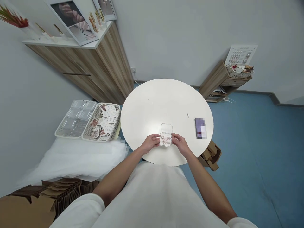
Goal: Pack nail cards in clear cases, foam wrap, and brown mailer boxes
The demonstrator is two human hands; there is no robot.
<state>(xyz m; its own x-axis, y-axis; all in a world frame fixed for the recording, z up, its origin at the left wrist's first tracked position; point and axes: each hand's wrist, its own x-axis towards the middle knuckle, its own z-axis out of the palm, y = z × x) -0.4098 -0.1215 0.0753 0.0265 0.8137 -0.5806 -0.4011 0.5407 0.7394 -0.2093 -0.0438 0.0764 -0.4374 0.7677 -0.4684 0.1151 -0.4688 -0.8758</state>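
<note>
A small clear plastic case (165,138) with pinkish nail pieces inside lies open on the round white table (163,104), its lid (166,128) tipped back toward the far side. My left hand (150,142) pinches the case's left edge. My right hand (180,143) pinches its right edge. Both hands rest near the table's front edge, fingers curled around the case.
A purple and white item (200,128) lies on the table's right side. Left of the table stand two white baskets, one with clear cases (75,118) and one with printed cards (104,122). Cardboard pieces (210,155) lie on the blue floor at right; folded cartons (47,193) at lower left.
</note>
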